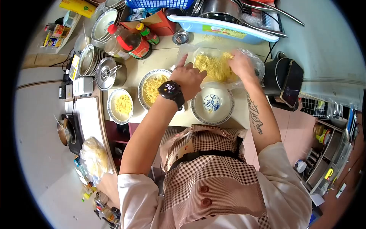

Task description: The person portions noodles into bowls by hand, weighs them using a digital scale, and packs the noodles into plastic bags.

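My right hand (242, 65) is at the right side of a clear plastic bag (257, 63), its fingers closed on a clump of thin yellow noodles (213, 65). My left hand (188, 79), with a black watch on the wrist, is over the bag's left edge. Its fingers are apart, one pointing up and away; whether it touches the plastic is unclear. Just below the bag stands a bowl (196, 110) with a blue pattern inside and a few noodle scraps. Left of my left wrist, a patterned bowl (143, 82) holds noodles, and a smaller noodle bowl (110, 107) sits farther left.
A lidded steel pot (110, 74), stacked bowls (93, 61) and sauce bottles (133, 45) crowd the left back. A blue tub (225, 28) of pans lines the rear. At right, a phone (292, 84) leans against a black container (276, 70).
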Demonstrator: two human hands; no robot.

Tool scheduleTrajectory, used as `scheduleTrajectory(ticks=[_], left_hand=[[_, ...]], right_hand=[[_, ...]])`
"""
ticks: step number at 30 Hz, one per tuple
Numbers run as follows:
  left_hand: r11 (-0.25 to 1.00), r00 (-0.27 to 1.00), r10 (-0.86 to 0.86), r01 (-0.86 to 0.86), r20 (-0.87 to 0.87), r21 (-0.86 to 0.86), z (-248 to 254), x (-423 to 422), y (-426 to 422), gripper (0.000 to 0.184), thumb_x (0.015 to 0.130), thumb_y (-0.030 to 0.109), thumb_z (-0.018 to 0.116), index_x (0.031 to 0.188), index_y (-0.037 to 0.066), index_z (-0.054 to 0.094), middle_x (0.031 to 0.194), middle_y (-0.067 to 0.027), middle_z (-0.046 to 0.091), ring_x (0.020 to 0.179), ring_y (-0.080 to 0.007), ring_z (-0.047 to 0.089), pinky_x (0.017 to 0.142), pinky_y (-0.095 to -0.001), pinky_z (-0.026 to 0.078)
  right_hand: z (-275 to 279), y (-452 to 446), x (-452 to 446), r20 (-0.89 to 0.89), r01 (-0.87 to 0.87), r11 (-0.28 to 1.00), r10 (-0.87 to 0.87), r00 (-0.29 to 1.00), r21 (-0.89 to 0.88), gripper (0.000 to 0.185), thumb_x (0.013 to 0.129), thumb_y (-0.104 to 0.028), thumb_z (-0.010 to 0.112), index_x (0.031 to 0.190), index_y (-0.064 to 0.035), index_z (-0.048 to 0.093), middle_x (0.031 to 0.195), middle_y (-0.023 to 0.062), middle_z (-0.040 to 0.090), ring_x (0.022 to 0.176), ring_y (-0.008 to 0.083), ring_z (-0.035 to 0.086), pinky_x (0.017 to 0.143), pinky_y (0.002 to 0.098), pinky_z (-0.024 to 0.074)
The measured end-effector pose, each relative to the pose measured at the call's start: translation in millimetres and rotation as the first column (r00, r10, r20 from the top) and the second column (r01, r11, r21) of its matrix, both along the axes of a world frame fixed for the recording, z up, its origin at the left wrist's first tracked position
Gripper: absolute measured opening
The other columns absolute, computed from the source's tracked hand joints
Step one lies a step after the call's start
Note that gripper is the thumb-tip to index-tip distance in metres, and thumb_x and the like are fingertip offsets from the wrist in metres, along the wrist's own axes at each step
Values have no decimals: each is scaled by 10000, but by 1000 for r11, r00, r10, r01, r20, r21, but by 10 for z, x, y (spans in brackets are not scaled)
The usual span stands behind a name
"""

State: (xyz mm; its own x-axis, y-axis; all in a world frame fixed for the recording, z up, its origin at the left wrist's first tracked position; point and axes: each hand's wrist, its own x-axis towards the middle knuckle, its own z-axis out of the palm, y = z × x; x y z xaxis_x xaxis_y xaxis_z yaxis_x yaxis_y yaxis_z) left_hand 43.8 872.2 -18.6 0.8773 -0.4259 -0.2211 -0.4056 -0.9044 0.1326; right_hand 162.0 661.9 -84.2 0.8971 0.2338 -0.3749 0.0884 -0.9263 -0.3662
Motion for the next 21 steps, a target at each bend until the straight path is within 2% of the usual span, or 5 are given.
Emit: scheduleTrajectory(ticks=[6, 9, 12, 15, 21], left_hand=[[997, 999, -37, 39, -35, 70, -177, 124, 51, 193, 857, 130, 567, 1004, 128, 692, 930, -70, 684, 1131, -287, 616, 1188, -477, 336], [995, 997, -28, 34, 75, -89, -302, 54, 8, 200, 874, 111, 543, 1002, 121, 696, 938, -68, 696, 1100, -289, 632, 1209, -485, 298], [981, 869, -67, 148, 491, -129, -569, 51, -29, 209, 887, 137, 530, 1006, 118, 701, 1012, -75, 700, 1109, -277, 629, 1225, -490, 262], [965, 998, -47, 54, -36, 258, -487, 127, 20, 221, 903, 156, 516, 998, 122, 713, 1040, -71, 702, 1118, -264, 624, 1239, -496, 229], [986, 994, -15, -4, 108, 169, -391, 84, 384, 199, 877, 150, 529, 820, 122, 718, 884, -77, 706, 1051, -271, 650, 1227, -511, 258]], right_hand=[[-271, 222, -182, 228, -188, 982, 185, 956, -8, 362, 906, -135, 574, 1257, -56, 618, 1287, 219, 640, 1127, 389, 658, 930, 464, 550], [-367, 446, -243, -101, -359, 923, 348, 932, -137, 372, 879, -118, 610, 1242, -37, 618, 1270, 207, 646, 1125, 384, 658, 933, 463, 550], [-703, 474, -282, -5, -248, 963, 249, 968, -105, 323, 862, -92, 636, 1180, -35, 649, 1204, 212, 669, 1108, 385, 664, 931, 461, 550], [-741, 358, -220, 10, -262, 963, 262, 965, 59, 261, 860, -62, 630, 1117, -27, 660, 1135, 238, 684, 1074, 397, 669, 905, 471, 551], [55, 87, -76, 181, -23, 984, -10, 983, 176, 253, 864, -22, 586, 1103, -40, 668, 1076, 243, 694, 1022, 419, 669, 874, 494, 541]])
